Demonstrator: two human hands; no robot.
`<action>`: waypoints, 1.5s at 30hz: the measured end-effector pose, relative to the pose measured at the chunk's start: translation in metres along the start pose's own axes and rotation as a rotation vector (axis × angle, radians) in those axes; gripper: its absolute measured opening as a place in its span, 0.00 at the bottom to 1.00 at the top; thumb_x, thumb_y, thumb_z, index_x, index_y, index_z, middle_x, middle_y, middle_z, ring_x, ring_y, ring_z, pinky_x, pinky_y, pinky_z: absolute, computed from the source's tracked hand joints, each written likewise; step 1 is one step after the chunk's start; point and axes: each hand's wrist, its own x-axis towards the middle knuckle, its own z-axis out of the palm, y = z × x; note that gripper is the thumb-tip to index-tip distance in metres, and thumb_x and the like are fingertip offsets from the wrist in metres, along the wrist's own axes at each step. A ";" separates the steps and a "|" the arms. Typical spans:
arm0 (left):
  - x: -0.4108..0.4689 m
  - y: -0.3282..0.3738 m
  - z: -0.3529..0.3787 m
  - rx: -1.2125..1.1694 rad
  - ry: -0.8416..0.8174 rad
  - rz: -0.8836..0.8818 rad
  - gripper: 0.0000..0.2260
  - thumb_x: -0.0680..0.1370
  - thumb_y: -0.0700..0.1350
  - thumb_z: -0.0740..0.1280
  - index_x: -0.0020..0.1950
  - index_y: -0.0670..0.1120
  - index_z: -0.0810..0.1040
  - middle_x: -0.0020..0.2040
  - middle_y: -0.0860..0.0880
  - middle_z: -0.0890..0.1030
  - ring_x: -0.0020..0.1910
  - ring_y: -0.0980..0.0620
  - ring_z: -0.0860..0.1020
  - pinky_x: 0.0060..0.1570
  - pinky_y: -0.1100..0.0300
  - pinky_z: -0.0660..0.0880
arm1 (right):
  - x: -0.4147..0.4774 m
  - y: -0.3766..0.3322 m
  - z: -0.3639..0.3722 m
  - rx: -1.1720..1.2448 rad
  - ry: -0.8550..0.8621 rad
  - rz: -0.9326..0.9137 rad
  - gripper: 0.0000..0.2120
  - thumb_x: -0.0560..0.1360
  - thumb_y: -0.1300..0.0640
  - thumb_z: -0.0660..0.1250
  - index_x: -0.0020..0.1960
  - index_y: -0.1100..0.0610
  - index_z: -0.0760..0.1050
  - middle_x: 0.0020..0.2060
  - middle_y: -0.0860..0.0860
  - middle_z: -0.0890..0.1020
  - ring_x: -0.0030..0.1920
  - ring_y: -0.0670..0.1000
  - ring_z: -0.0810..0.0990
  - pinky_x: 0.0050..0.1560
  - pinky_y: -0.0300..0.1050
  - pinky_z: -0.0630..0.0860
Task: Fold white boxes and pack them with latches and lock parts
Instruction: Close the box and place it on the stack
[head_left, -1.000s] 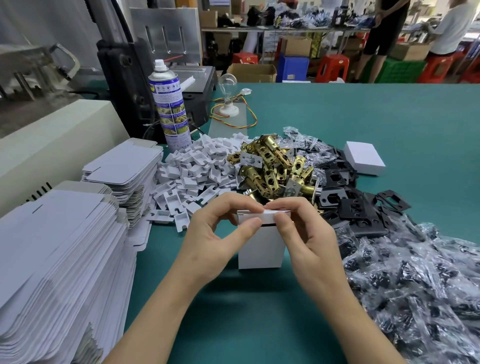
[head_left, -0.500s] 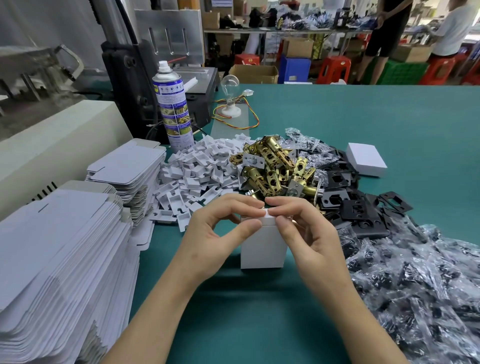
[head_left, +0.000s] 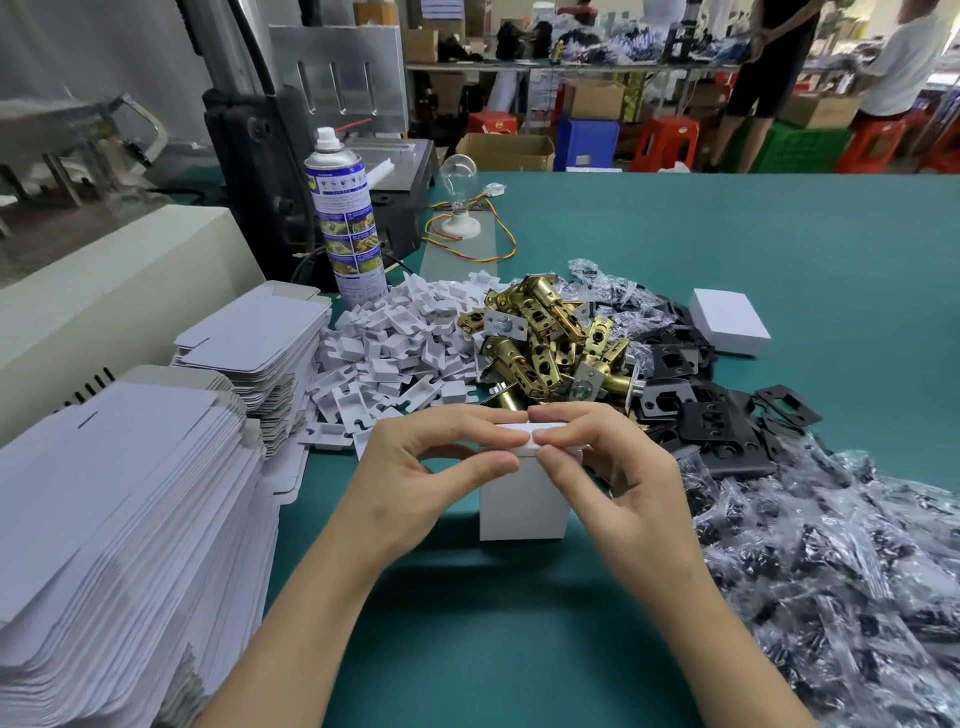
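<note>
Both hands' fingers (head_left: 488, 464) pinch the box (head_left: 521, 501) flap.

Forearms angle in from the near edge of the table (head_left: 483, 654), left hand (head_left: 415, 467) and right hand (head_left: 618, 480) pinching the top of the white box (head_left: 522, 506).

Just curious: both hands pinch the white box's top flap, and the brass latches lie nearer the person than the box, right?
No: the head view shows the brass latches beyond the white box. The left hand and right hand do pinch its flap.
</note>
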 end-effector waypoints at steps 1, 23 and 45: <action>0.000 0.001 0.000 -0.003 -0.013 0.003 0.08 0.76 0.52 0.77 0.55 0.56 0.89 0.60 0.52 0.87 0.60 0.48 0.85 0.59 0.53 0.82 | 0.000 0.000 0.000 -0.004 -0.004 0.001 0.02 0.77 0.61 0.71 0.48 0.57 0.83 0.55 0.48 0.85 0.61 0.54 0.83 0.57 0.52 0.81; 0.001 -0.004 0.001 -0.126 -0.004 -0.132 0.08 0.75 0.48 0.75 0.53 0.56 0.89 0.57 0.50 0.88 0.61 0.49 0.85 0.61 0.61 0.79 | 0.001 0.008 -0.002 -0.144 0.008 -0.054 0.01 0.77 0.61 0.73 0.48 0.58 0.83 0.54 0.46 0.84 0.60 0.46 0.82 0.57 0.41 0.77; 0.008 -0.019 0.015 -0.461 0.354 -0.474 0.17 0.81 0.58 0.65 0.65 0.55 0.84 0.58 0.49 0.88 0.56 0.51 0.87 0.46 0.57 0.85 | -0.005 0.002 0.016 -0.537 0.054 0.154 0.28 0.74 0.43 0.73 0.71 0.44 0.70 0.64 0.40 0.71 0.60 0.39 0.72 0.53 0.30 0.69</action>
